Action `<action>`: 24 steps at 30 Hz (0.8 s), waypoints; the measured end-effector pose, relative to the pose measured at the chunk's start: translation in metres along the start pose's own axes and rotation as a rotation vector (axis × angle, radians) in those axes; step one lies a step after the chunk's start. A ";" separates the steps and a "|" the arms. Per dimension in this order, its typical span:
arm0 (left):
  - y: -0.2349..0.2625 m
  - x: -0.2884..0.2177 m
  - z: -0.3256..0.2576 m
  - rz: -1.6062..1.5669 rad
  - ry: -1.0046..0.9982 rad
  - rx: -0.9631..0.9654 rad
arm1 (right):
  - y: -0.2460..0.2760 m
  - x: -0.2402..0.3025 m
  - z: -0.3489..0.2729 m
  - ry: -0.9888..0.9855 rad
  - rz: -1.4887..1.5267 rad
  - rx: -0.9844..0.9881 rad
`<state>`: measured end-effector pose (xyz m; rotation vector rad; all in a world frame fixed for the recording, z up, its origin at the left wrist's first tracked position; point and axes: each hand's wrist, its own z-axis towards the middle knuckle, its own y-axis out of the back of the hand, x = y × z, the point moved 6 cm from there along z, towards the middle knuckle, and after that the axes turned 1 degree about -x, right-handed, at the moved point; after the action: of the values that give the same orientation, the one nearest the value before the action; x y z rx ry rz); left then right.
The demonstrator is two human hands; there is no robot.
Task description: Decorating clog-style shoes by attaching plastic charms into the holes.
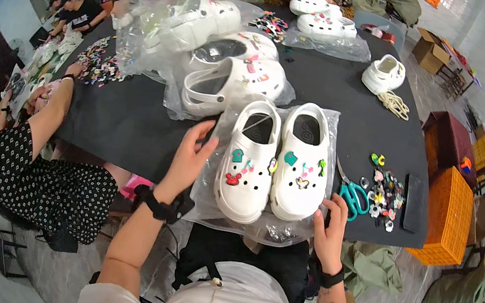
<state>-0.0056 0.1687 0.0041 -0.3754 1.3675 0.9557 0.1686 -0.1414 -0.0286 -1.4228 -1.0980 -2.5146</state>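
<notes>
Clogs (277, 157): white pair on clear bag (207, 207) | left hand (188, 158): fingers spread, at bag edge | right hand (329, 227): pinching bag corner

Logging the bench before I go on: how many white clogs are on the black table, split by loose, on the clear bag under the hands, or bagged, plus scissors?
Clogs on the clear bag between the hands: 2
Bagged clogs behind them: 4, as far as shows
Clogs at the far edge: 2
Loose clog: 1
Teal scissors: 1
Total: 10

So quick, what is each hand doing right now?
Left hand: open, fingers spread on the clear plastic bag beside the left white clog.
Right hand: fingers curled on the bag's edge by the right white clog.
</notes>
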 end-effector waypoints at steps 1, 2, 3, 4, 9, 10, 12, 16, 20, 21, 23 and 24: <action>0.011 0.028 -0.010 0.075 0.060 -0.059 | -0.001 0.003 0.001 -0.006 -0.026 0.017; 0.012 0.050 -0.017 0.028 0.193 -0.043 | -0.002 -0.007 0.000 -0.045 0.024 0.006; 0.012 0.059 -0.025 0.072 0.218 -0.039 | -0.006 -0.007 0.002 -0.083 0.076 0.001; 0.013 0.068 -0.031 -0.008 0.260 -0.019 | -0.011 -0.014 0.001 -0.323 0.296 0.079; -0.024 0.050 -0.034 -0.228 0.338 0.260 | -0.015 -0.015 0.022 -0.373 0.332 0.115; -0.031 0.017 -0.034 -0.240 0.292 0.313 | -0.015 -0.020 0.027 -0.417 0.395 0.126; -0.044 0.023 -0.040 -0.285 0.276 0.321 | -0.017 -0.010 0.035 -0.435 0.500 0.195; -0.044 0.031 -0.056 0.153 0.203 0.190 | -0.024 0.001 0.035 -0.493 0.695 0.381; -0.042 0.015 -0.084 0.041 0.105 0.122 | -0.030 0.027 0.011 -0.456 0.784 0.294; -0.038 0.003 -0.086 -0.084 0.030 0.126 | -0.030 0.026 0.005 -0.391 0.732 0.279; -0.022 0.002 -0.100 -0.099 0.103 0.145 | -0.036 0.025 -0.007 -0.417 0.613 0.309; -0.024 -0.002 -0.107 -0.089 0.071 0.177 | -0.030 0.023 -0.013 -0.410 0.614 0.313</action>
<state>-0.0569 0.0764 -0.0243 -0.3357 1.4759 0.7475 0.1348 -0.1202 -0.0315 -1.8593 -0.8605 -1.6072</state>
